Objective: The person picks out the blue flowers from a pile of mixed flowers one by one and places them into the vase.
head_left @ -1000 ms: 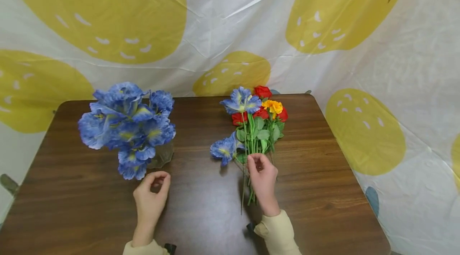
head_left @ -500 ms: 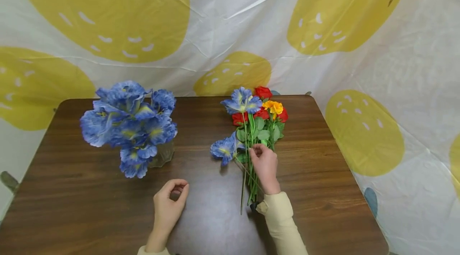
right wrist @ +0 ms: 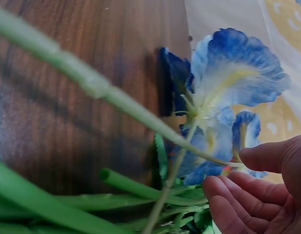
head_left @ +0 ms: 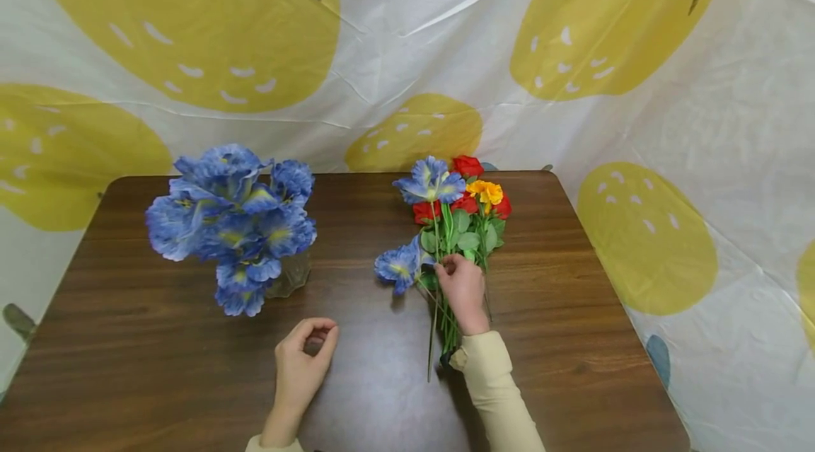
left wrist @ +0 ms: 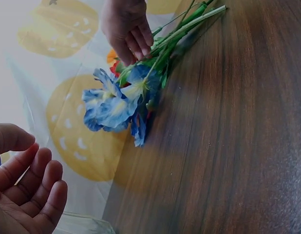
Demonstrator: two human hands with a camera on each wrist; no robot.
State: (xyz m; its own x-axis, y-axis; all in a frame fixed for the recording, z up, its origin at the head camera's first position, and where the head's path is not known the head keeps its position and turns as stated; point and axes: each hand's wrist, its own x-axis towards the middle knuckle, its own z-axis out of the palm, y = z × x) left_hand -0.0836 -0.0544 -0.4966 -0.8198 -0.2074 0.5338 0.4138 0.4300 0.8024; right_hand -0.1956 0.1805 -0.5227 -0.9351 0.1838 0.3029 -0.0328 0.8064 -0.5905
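Counted on 1 brown table (head_left: 573, 339): 1 vase (head_left: 289, 275) of blue flowers (head_left: 229, 215), 1 loose bunch (head_left: 452, 226) with 2 blue blooms, 1 yellow bloom (head_left: 485, 190), about 4 red blooms; 2 hands.

backdrop cloth (head_left: 446, 27): white, big yellow blobs
wooden table (head_left: 573, 339): dark brown grain
vase bouquet (head_left: 232, 218): blue, yellow centres
loose flower bunch (head_left: 455, 215): blue, red, orange, green stems

Left hand (head_left: 304, 356) idle, fingers loosely curled; right hand (head_left: 463, 289) extended, fingers bent.
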